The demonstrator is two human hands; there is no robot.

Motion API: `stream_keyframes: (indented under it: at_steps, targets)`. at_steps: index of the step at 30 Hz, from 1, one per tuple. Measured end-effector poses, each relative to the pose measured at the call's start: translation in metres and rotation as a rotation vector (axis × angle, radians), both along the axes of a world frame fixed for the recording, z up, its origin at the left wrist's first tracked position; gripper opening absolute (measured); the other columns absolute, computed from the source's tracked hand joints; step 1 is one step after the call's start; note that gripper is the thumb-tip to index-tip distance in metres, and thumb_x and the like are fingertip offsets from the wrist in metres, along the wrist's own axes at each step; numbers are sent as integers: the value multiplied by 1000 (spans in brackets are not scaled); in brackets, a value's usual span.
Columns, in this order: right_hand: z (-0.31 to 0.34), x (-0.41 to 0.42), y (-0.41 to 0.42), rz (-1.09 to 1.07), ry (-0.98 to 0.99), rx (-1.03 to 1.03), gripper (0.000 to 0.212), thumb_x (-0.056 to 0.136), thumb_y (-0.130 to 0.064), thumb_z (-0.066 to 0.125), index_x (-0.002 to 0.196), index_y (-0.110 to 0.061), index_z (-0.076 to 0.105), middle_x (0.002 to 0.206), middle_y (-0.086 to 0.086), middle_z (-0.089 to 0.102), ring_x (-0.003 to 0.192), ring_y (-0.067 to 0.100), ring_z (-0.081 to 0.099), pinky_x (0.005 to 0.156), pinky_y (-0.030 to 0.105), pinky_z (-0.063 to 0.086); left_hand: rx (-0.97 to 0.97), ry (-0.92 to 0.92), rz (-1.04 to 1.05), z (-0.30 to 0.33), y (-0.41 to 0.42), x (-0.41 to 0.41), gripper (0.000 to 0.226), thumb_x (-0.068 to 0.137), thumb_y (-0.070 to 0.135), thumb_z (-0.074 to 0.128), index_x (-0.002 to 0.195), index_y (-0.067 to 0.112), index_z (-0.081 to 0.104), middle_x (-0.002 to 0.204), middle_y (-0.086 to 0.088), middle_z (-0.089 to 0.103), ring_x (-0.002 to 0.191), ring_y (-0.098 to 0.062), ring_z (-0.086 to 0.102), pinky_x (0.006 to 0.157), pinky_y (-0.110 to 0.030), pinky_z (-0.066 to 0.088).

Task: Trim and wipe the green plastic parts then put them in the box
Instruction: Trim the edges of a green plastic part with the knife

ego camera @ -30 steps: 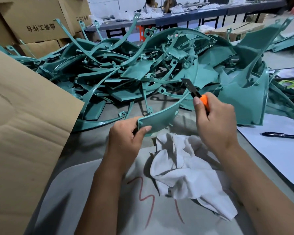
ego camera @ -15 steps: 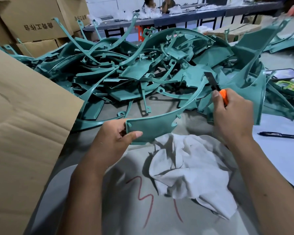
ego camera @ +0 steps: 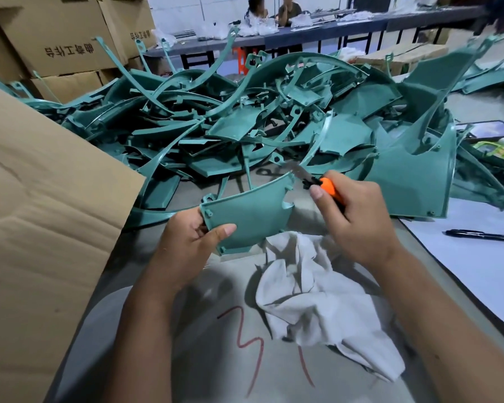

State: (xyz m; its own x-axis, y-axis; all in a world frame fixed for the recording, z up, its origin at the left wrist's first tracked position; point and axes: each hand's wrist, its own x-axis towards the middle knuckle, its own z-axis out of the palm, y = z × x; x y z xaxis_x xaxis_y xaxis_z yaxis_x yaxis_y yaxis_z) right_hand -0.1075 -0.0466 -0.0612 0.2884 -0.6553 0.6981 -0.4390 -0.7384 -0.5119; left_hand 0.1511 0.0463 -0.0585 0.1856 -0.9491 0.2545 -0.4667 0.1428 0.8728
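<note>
Above a crumpled white cloth (ego camera: 312, 298) on the grey table (ego camera: 163, 338), we held one curved green plastic part (ego camera: 245, 210) in our left hand (ego camera: 186, 245), thumb pinching its lower left corner. Its long axis ran from that corner up and to the right, the narrow end pointing away from us. Our right hand (ego camera: 358, 219) was curled round an orange-handled knife (ego camera: 317, 183), its blade touching the part's upper right tip. Behind lay a heap of green parts (ego camera: 245, 123), and a cardboard box (ego camera: 41, 205) stood at our left.
</note>
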Motion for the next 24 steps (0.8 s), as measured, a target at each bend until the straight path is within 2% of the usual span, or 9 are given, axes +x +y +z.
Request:
stream_keyframes:
  at_steps: [4,8,11,13,15,18,20,22,24]
  targets:
    - [2,-14,-9,-191,-77,50,39,107,-36,52,71,-23,42,54,-4,43,48,14,38,48,36,31,38,43,-88,2,4,8,28,94,4,70,119,15,74,109,6,79,103,-14,75,91,-31,60]
    - [0,-28,-19,-464,-65,147,46,108,-38,51,68,-17,42,55,1,47,49,18,40,49,33,27,58,66,-127,4,7,10,28,93,3,69,118,16,74,110,5,79,104,-15,75,92,-30,59]
    - [-1,-33,-23,-624,-43,266,47,107,-40,50,67,-14,43,59,6,51,55,27,44,51,34,24,54,33,-128,4,8,10,27,93,3,70,118,14,74,109,5,79,105,-15,75,95,-34,59]
    - [-1,-33,-23,-627,-91,289,47,107,-40,49,70,-12,46,62,7,52,60,35,46,56,38,29,58,49,-107,5,9,10,29,94,4,70,121,12,73,111,4,78,106,-16,74,98,-41,58]
    - [3,-31,-20,-413,-345,371,45,107,-44,49,80,-8,56,69,11,59,59,33,49,54,40,38,75,61,-87,5,9,10,29,94,6,70,123,12,73,112,3,78,107,-17,74,100,-46,56]
    - [18,-21,-10,167,-862,660,47,101,-54,57,116,-11,62,95,8,71,51,18,49,45,26,38,96,46,-85,7,10,10,27,94,5,71,120,12,74,109,3,79,106,-18,74,100,-48,56]
    - [20,-16,-6,368,-968,760,62,93,-56,65,134,-12,54,117,5,75,50,13,47,43,22,38,78,-13,-52,9,10,9,25,93,7,73,116,15,76,104,7,80,101,-14,75,96,-44,58]
    - [21,-12,-4,452,-988,812,70,88,-53,70,143,-15,50,129,5,73,52,9,46,44,18,39,31,-139,29,9,11,10,20,92,12,74,109,23,79,95,12,79,92,-7,74,86,-30,58]
    - [22,-11,-2,499,-1031,823,58,90,-39,70,140,-14,53,119,3,76,53,7,47,43,16,39,-45,-288,112,11,12,12,17,93,15,74,103,28,79,95,13,77,91,-3,70,78,-15,51]
